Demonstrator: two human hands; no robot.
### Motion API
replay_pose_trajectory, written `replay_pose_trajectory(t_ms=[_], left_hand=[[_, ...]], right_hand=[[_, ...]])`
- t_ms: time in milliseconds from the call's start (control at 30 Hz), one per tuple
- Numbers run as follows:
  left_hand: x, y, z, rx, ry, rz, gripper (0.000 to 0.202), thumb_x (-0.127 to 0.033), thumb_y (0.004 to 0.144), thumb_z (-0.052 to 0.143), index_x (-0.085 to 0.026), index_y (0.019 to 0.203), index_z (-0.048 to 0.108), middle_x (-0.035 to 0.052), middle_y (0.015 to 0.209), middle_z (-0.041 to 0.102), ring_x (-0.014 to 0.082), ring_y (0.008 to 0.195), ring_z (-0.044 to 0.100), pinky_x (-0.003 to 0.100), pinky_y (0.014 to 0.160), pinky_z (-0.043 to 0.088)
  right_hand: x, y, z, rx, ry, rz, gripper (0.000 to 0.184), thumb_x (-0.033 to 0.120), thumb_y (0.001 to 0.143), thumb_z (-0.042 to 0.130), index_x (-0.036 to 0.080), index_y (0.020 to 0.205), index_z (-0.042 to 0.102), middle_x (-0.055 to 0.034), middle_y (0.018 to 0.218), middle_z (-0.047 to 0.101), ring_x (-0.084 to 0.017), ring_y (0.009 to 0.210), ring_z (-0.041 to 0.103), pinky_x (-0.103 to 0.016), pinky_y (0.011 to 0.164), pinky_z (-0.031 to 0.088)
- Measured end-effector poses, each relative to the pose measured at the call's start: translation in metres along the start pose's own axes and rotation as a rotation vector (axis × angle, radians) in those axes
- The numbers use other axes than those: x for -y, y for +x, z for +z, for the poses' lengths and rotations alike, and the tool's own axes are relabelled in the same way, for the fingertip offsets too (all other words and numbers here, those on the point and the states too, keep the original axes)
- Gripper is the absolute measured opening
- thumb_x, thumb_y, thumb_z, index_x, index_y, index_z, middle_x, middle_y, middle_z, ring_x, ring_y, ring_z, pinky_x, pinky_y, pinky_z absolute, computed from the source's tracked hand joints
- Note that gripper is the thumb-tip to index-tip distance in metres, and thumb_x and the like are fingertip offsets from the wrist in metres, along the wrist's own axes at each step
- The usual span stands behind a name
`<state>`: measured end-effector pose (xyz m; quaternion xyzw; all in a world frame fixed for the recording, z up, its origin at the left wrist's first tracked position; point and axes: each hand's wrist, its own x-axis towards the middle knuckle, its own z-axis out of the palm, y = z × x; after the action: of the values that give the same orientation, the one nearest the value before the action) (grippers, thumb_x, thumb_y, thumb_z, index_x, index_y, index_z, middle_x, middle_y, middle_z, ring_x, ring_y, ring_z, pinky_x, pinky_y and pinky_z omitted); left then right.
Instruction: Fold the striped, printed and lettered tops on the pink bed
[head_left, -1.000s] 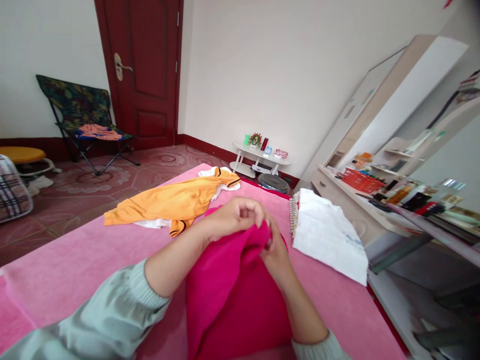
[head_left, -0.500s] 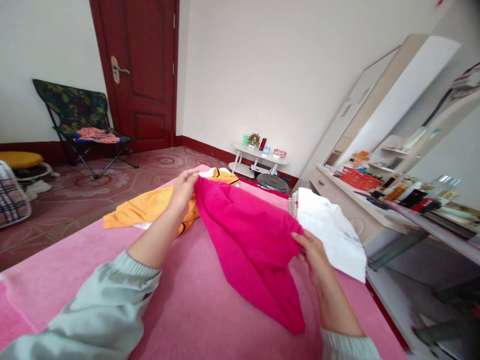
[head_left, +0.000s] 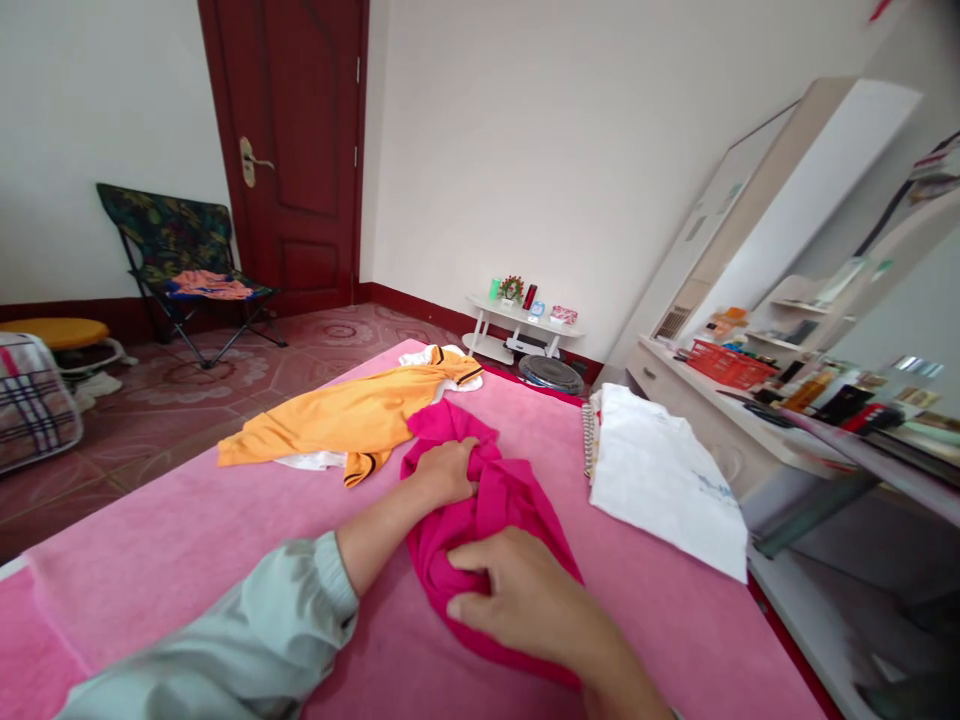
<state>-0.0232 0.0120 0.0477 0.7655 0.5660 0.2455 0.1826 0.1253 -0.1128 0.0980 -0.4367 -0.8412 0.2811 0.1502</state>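
Note:
A magenta garment (head_left: 517, 500) lies bunched and wrinkled on the pink bedspread (head_left: 180, 550). My left hand (head_left: 450, 470) is closed on a fold near its far end. Over its near part is my right hand (head_left: 517, 590), thumb and forefinger apart with a gap between them; its other fingers are hidden. Just beyond my left hand lies a yellow garment (head_left: 337, 410) with black-striped edges, spread flat, with some white cloth showing at its edges. At the right, a white folded garment (head_left: 660, 470) partly covers a striped one (head_left: 589, 440).
A folding chair (head_left: 172, 240) holding peach cloth stands by the red door (head_left: 292, 150). A low white table (head_left: 517, 320) is against the far wall. On the right, a dressing table (head_left: 675, 375) carries a red basket (head_left: 727, 362) and several bottles.
The magenta garment was held up stretched between both hands; it is now down on the bed, bunched. My hands have come closer together, the right moving leftward and nearer, its grip loosened.

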Motion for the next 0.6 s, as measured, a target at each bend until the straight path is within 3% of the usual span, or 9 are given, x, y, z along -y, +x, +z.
replay_pose_trajectory(t_ms=[33, 100, 167, 233, 300, 367, 500, 600], left_hand=[[0.002, 0.001, -0.003, -0.069, -0.122, -0.026, 0.059, -0.035, 0.056, 0.074, -0.017, 0.111, 0.062, 0.0133, 0.102, 0.068, 0.0339, 0.097, 0.062, 0.044, 0.084, 0.046], [0.010, 0.005, -0.017, -0.194, -0.318, -0.066, 0.034, -0.035, 0.061, 0.071, -0.015, 0.089, 0.067, 0.0095, 0.087, 0.069, 0.0285, 0.086, 0.064, 0.040, 0.080, 0.048], [0.020, 0.006, -0.041, -0.350, -0.441, -0.107, 0.031, -0.042, 0.074, 0.059, -0.014, 0.087, 0.064, 0.0068, 0.080, 0.068, 0.0218, 0.074, 0.063, 0.034, 0.071, 0.050], [0.032, 0.003, -0.075, -0.610, -0.610, -0.141, 0.036, -0.046, 0.078, 0.054, -0.014, 0.092, 0.061, 0.0036, 0.077, 0.065, 0.0164, 0.064, 0.059, 0.029, 0.061, 0.049], [0.041, -0.001, -0.116, -0.882, -0.768, -0.092, 0.036, -0.044, 0.073, 0.063, -0.015, 0.093, 0.061, -0.0002, 0.073, 0.062, 0.0123, 0.059, 0.055, 0.024, 0.057, 0.046], [0.045, -0.003, -0.162, -0.994, -0.676, 0.014, 0.033, -0.041, 0.072, 0.067, -0.013, 0.089, 0.062, -0.0010, 0.072, 0.059, 0.0097, 0.059, 0.051, 0.022, 0.057, 0.044], [0.030, 0.022, -0.250, -0.992, -0.154, 0.141, 0.035, -0.039, 0.076, 0.065, -0.009, 0.094, 0.065, -0.0010, 0.077, 0.059, 0.0099, 0.071, 0.053, 0.023, 0.070, 0.042], [0.007, 0.070, -0.283, -0.922, 0.058, 0.157, 0.039, -0.039, 0.080, 0.059, -0.006, 0.099, 0.062, -0.0001, 0.087, 0.060, 0.0154, 0.091, 0.057, 0.028, 0.086, 0.039]], right_hand=[[-0.004, 0.002, -0.008, -0.057, 0.142, 0.038, 0.020, 0.028, 0.076, 0.055, 0.022, 0.090, 0.068, 0.0016, 0.068, 0.065, -0.011, 0.052, 0.055, -0.022, 0.054, 0.041], [-0.021, 0.008, -0.026, -0.298, 0.362, 0.123, 0.032, 0.033, 0.080, 0.051, 0.020, 0.104, 0.066, -0.0003, 0.073, 0.067, -0.010, 0.048, 0.054, -0.023, 0.050, 0.044], [-0.044, 0.012, -0.042, -0.606, 0.430, 0.177, 0.035, 0.037, 0.077, 0.054, 0.016, 0.102, 0.066, -0.0030, 0.072, 0.067, -0.012, 0.049, 0.056, -0.025, 0.050, 0.047], [-0.065, 0.013, -0.052, -0.803, 0.455, 0.202, 0.033, 0.039, 0.073, 0.059, 0.014, 0.093, 0.067, -0.0036, 0.068, 0.066, -0.013, 0.050, 0.056, -0.026, 0.050, 0.048], [-0.079, 0.014, -0.052, -0.838, 0.512, 0.204, 0.031, 0.039, 0.070, 0.061, 0.014, 0.087, 0.067, -0.0033, 0.065, 0.065, -0.014, 0.048, 0.055, -0.027, 0.048, 0.048], [-0.083, 0.016, -0.047, -0.802, 0.562, 0.176, 0.030, 0.039, 0.070, 0.061, 0.014, 0.087, 0.066, -0.0030, 0.065, 0.065, -0.013, 0.046, 0.055, -0.027, 0.046, 0.048], [-0.080, 0.024, -0.029, -0.730, 0.569, 0.138, 0.029, 0.036, 0.073, 0.057, 0.014, 0.089, 0.066, -0.0023, 0.066, 0.065, -0.013, 0.046, 0.055, -0.026, 0.046, 0.048], [-0.084, 0.028, -0.016, -0.689, 0.571, 0.154, 0.029, 0.036, 0.073, 0.055, 0.015, 0.089, 0.065, -0.0016, 0.067, 0.064, -0.013, 0.047, 0.056, -0.026, 0.046, 0.048]])
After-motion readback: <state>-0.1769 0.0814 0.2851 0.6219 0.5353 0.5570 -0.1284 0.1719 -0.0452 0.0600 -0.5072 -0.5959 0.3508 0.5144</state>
